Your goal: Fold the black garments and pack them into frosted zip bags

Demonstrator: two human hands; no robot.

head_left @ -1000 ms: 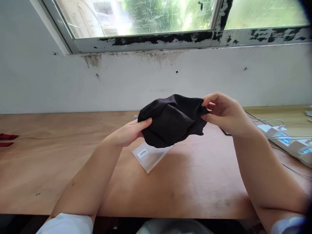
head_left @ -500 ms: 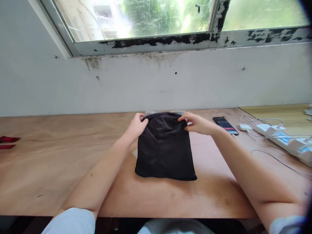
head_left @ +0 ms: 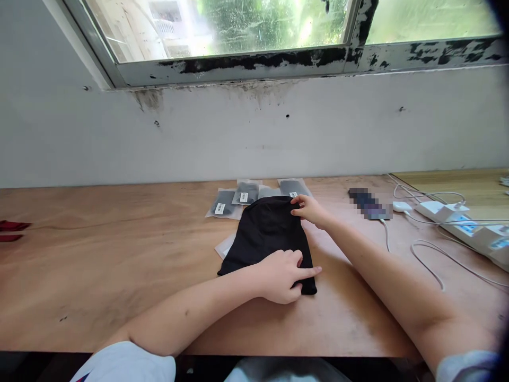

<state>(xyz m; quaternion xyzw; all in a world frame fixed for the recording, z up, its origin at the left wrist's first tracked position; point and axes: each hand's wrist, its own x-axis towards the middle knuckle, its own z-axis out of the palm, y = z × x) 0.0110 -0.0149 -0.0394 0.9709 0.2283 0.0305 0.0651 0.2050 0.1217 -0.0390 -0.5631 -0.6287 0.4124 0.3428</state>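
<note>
A piece of black cloth (head_left: 262, 228) with a rounded top and a straight lower edge, like a beanie, lies flat on the table. My right hand (head_left: 310, 210) pinches its upper right edge between thumb and fingers. Across the lower right part of the cloth reaches my left hand (head_left: 281, 277), its index finger stretched out past the right edge and its thumb apart. The other left fingers are curled, and their tips are partly hidden. Behind the cloth lie several clear packets with labels, among them a left packet (head_left: 226, 203), a middle packet (head_left: 247, 191) and a right packet (head_left: 294, 187).
Another packet (head_left: 225, 246) sticks out from under the cloth's left side. On the right are a blurred phone (head_left: 368, 204) with a cable and a white power strip (head_left: 463, 225) with chargers and cords. Red items (head_left: 14, 226) lie far left on the wooden table (head_left: 119, 254).
My left hand has left the cloth's upper left corner and moved down to its lower right. The cloth's top sits lower, so the packets behind show. My right hand stays at the upper right.
</note>
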